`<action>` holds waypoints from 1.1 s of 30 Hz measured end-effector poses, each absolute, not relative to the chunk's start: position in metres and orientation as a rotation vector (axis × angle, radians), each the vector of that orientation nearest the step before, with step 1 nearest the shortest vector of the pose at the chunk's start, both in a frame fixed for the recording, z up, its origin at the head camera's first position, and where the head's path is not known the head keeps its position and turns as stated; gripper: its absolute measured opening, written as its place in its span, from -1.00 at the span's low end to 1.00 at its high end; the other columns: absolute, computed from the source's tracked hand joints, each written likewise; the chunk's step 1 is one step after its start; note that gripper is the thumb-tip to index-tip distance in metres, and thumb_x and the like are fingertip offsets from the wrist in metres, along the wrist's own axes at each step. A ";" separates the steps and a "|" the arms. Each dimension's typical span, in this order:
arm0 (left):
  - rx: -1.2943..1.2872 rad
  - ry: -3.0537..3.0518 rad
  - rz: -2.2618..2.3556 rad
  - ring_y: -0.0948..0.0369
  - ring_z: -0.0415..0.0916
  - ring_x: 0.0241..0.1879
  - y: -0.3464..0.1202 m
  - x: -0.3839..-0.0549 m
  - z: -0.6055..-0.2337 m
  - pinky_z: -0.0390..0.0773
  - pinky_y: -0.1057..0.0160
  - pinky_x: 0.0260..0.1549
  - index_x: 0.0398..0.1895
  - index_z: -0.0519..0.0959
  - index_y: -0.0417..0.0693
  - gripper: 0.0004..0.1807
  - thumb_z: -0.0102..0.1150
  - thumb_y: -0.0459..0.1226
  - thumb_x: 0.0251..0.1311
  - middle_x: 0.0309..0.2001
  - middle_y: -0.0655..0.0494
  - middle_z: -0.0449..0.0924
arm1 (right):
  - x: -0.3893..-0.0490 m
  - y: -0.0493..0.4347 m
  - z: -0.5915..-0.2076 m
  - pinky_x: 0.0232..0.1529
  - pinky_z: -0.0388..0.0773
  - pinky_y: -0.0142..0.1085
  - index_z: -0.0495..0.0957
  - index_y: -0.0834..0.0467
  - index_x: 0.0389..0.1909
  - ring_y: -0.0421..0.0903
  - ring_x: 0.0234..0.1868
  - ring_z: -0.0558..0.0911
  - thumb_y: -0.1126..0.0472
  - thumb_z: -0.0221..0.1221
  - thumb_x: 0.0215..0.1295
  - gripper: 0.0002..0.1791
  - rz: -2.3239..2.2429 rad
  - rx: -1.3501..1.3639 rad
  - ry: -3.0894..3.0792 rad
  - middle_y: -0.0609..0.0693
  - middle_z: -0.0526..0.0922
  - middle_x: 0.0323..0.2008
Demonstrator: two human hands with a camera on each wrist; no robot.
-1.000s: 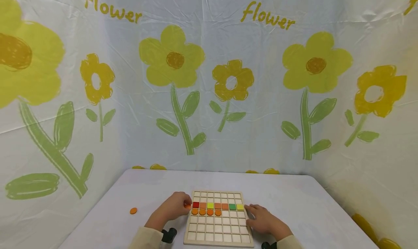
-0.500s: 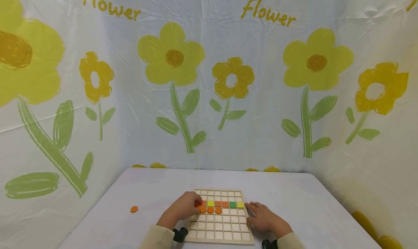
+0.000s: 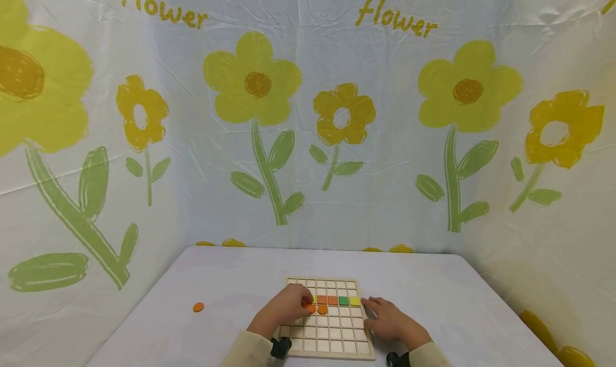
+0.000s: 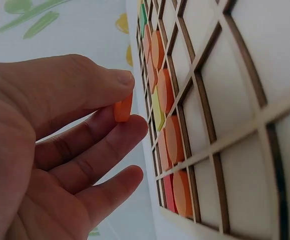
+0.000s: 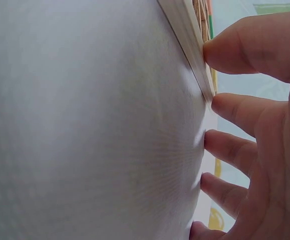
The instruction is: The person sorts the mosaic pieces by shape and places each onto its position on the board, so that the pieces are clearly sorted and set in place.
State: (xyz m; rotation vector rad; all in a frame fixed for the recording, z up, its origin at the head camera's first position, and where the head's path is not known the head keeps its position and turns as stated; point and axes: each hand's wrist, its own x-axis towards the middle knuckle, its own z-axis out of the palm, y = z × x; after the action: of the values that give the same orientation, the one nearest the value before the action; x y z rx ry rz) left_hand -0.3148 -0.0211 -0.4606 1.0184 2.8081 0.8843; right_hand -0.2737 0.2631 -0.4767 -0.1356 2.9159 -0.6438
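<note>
My left hand (image 3: 287, 305) pinches an orange disc (image 4: 123, 110) between thumb and fingertips, above a wooden grid board (image 3: 333, 335). The left wrist view shows the disc on edge, apart from the board. A row of coloured square tiles (image 3: 343, 301) crosses the board, red, orange, yellow and green among them. Several orange discs (image 4: 175, 139) lie in the row of cells alongside; in the head view my left hand hides some discs and tiles. My right hand (image 3: 391, 321) rests at the board's right side, thumb and a fingertip against its edge (image 5: 197, 60), other fingertips on the table.
One loose orange disc (image 3: 198, 307) lies on the white table (image 3: 231, 281), left of the board. A flower-printed cloth (image 3: 385, 163) hangs behind and at both sides of the table. Dark wrist straps (image 3: 281, 348) show at the sleeves.
My left hand has moved rightward with the orange disc, from the board's left edge to over the cells beside the yellow tile. My right hand has stayed at the board's right edge.
</note>
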 end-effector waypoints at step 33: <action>1.011 2.850 0.743 0.39 0.41 -0.37 0.034 -0.314 -0.461 0.49 0.38 -0.32 -0.26 0.68 -0.05 -0.88 0.29 -0.32 0.10 -0.33 0.27 0.59 | -0.276 0.262 -0.478 0.26 0.20 0.30 0.39 0.11 0.32 0.32 0.36 0.27 0.02 0.13 0.19 -0.35 -0.639 -0.096 2.908 0.22 0.36 0.32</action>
State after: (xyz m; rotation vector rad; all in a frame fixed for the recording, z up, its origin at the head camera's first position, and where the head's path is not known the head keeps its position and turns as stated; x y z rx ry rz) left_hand -0.3139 0.0340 -0.4612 1.0112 2.8498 0.7432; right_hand -0.2761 0.2620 -0.4778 -0.0964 2.9081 -0.6388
